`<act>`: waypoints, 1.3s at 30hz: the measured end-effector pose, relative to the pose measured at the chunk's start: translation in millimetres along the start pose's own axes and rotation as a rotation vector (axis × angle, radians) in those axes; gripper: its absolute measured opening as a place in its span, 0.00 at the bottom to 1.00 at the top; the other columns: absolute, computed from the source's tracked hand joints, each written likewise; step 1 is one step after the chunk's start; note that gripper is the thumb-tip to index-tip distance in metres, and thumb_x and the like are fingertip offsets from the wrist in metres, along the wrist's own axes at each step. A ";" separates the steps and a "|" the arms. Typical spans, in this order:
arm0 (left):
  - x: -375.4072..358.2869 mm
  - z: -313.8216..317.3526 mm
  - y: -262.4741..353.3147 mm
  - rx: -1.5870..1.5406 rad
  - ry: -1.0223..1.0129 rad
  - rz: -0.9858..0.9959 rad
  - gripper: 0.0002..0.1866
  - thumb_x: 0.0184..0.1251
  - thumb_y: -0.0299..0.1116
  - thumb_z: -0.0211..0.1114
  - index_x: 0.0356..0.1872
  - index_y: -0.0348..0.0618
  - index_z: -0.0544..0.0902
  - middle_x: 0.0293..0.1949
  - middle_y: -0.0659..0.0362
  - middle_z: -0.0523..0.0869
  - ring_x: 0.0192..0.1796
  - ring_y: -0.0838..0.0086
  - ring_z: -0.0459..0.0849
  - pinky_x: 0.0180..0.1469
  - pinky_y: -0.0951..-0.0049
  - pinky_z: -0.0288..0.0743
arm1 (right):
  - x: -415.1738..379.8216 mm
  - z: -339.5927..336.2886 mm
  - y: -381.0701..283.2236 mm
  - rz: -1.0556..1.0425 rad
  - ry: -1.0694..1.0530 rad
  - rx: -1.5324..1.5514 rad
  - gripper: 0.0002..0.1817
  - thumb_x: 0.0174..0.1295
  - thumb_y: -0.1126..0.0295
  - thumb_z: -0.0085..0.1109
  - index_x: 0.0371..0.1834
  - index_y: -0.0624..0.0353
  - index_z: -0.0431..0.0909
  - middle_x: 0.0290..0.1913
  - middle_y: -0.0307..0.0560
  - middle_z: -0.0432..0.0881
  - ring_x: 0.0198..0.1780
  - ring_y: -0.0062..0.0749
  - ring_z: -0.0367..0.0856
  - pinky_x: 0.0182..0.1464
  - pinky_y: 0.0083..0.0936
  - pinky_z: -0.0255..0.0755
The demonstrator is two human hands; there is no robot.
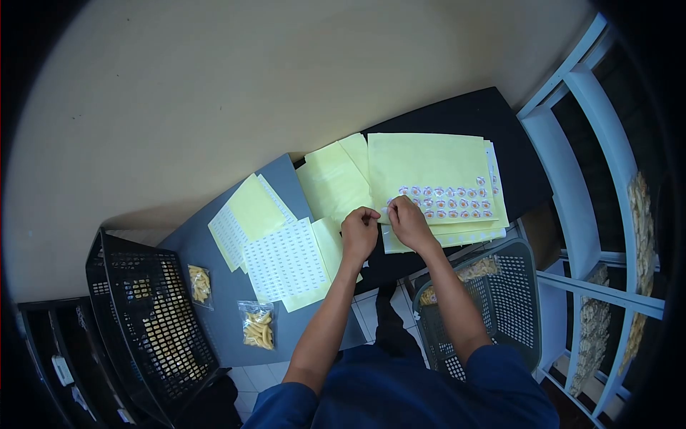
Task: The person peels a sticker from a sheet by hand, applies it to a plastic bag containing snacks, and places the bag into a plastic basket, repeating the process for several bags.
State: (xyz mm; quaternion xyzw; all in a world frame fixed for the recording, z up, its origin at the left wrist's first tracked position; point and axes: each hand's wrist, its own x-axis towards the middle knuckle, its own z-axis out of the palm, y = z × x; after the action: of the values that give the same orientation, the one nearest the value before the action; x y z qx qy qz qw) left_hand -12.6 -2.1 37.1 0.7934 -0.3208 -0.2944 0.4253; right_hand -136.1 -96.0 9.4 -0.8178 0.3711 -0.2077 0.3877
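My left hand [360, 230] is closed, its thumb and forefinger pinched near the lower left corner of a yellow sticker sheet [429, 161]. Beside it, my right hand [407, 220] is also closed, with fingertips at the sheet's left edge; what either pinch holds is too small to name. Rows of small round red-and-white stickers [450, 203] run along the sheet's lower part. More yellow sheets [332, 175] lie to the left, and white sheets with small printed labels [286, 261] overlap on the grey table. Two clear bags of yellowish sticks [258, 327], [199, 284] lie there too.
A black perforated crate [153, 322] stands at the left on the grey table [214, 243]. Below the black table [457, 114] is a grey-green basket [511, 293] with filled bags. A light-framed rack [586, 171] stands at the right, a wall behind.
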 end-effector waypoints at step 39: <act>-39.5 -19.9 39.6 -0.357 0.041 0.120 0.10 0.72 0.29 0.67 0.48 0.34 0.89 0.44 0.58 0.88 0.37 0.81 0.81 0.40 0.77 0.75 | -38.3 -37.2 -71.6 -0.307 0.258 0.082 0.09 0.66 0.76 0.65 0.47 0.63 0.80 0.51 0.51 0.79 0.39 0.46 0.85 0.39 0.36 0.78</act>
State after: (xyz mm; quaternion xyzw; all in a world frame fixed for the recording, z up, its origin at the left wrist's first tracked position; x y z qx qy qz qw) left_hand -32.7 20.4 88.3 0.6907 -0.3016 -0.3044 0.5826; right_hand -152.0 -54.1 86.6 -0.8149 0.2801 -0.3824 0.3336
